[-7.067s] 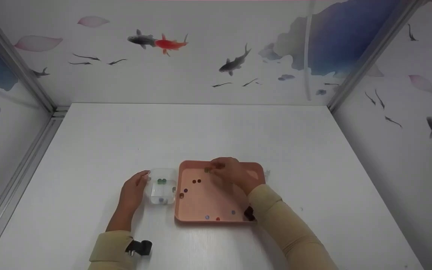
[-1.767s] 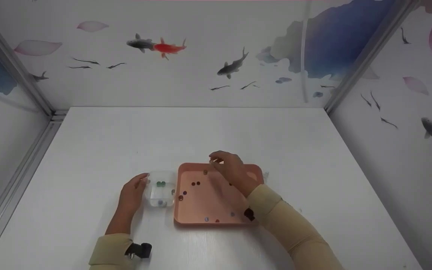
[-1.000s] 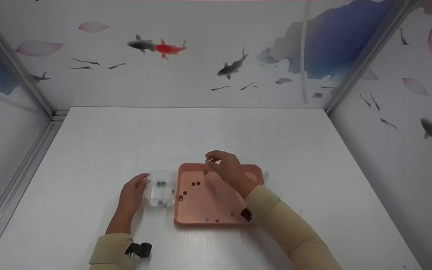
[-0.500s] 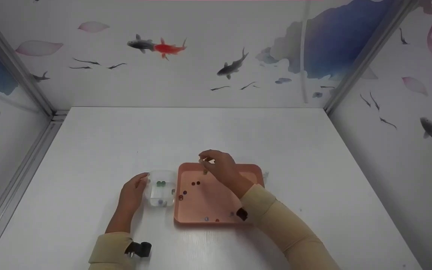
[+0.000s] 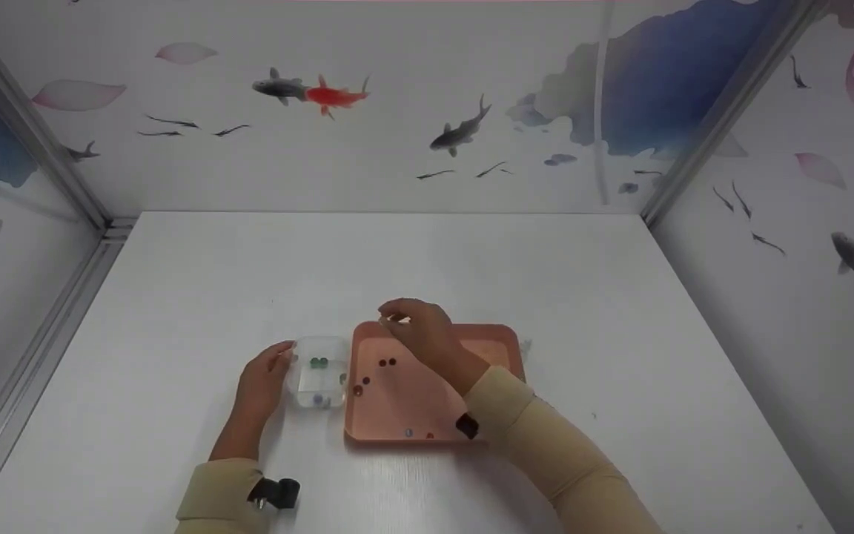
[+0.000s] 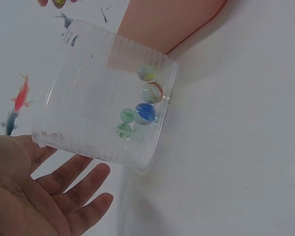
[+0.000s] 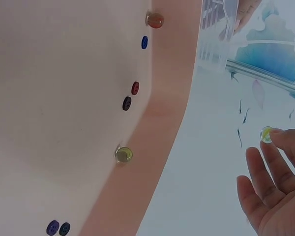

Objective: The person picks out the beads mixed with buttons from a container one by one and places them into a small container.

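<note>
My right hand [image 5: 421, 331] hovers above the back left part of the pink tray [image 5: 427, 393], pinching a clear marble with a yellow-green swirl [image 7: 267, 134] between thumb and a finger. The other fingers [image 7: 265, 184] spread loosely. To the tray's left stands a clear plastic container [image 6: 96, 98], holding several marbles: a blue one [image 6: 145, 113], a red-and-white swirled one [image 6: 152, 92], a yellow-streaked one [image 6: 147, 73] and small green ones [image 6: 123, 130]. My left hand [image 5: 260, 382] touches the container's left side with fairly straight fingers; the thumb's exact contact is unclear.
In the tray lie a yellowish marble [image 7: 123, 155], an orange-brown marble [image 7: 155, 20] and several buttons, including a red one [image 7: 135, 88] and a blue one [image 7: 144, 43]. Patterned walls [image 5: 368, 163] enclose the white table [image 5: 212, 274] at the back and sides.
Earlier, my right hand was low at the tray's back edge. It now holds the marble and has moved left across the tray toward the container. My left hand has stayed in place.
</note>
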A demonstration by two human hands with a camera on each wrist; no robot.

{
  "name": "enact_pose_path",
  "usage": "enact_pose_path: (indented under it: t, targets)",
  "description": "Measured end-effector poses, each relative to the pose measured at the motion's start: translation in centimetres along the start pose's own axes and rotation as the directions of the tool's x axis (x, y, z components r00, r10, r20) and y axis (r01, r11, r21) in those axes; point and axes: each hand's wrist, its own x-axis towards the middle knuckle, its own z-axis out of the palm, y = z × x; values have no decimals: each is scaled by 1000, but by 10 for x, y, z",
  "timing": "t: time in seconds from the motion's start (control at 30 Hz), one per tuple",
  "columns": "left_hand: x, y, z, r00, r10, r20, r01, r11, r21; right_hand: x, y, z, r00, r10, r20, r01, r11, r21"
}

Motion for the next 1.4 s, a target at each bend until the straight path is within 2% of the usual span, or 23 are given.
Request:
enact_pose_path:
  t: [0.37, 0.57, 0.8, 1.0, 1.2, 1.4]
  targets:
    - [1, -1, -1, 1000, -12, 1, 12, 1000, 2, 1, -7, 12, 999, -34, 35, 34, 999, 10]
    - [0, -1, -2, 1000, 10, 5, -10, 1000, 10, 1, -16, 16, 994, -98, 57, 99, 995, -3]
    - [1, 0, -3, 1000, 0, 23, 0, 1000, 6, -1, -23, 22, 989, -84, 121, 76, 995, 69]
    - [1, 0, -3, 999, -15, 29, 15, 1000, 6, 0, -26, 29, 981, -136, 141, 136, 991, 8]
    - [2, 0, -3, 999, -17, 28, 17, 1000, 8, 0, -28, 35, 974, -154, 164, 163, 986, -40]
    - [1, 1, -3, 1000, -17, 23, 17, 1000, 0, 1, -29, 39, 960, -202, 194, 221, 972, -83]
